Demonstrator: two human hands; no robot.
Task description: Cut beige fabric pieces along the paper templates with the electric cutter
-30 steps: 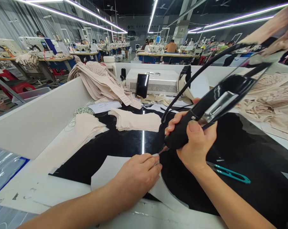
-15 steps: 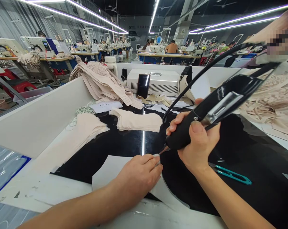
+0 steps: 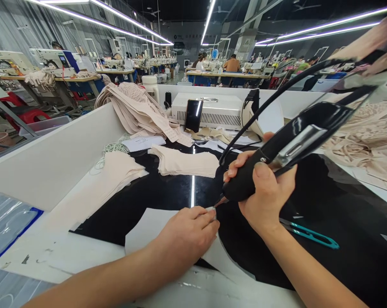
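My right hand is wrapped round a black corded hand tool with a metal lever along its side. Its thin coppery tip points down and left, close to the fingertips of my left hand. Those fingers are curled together at the edge of a white curved sheet, which lies partly under my hand on the black work surface. The exact contact between tip and sheet is hidden by my fingers. Right of my right wrist lie teal thread snips.
Beige cut fabric pieces and a second stack lie beyond my hands. Farther back are a fabric pile, a phone and a vented white box. More beige fabric is heaped right. A low white wall borders the left.
Both hands, the tool and the white sheet keep nearly the same places. The whole view has shifted very slightly.
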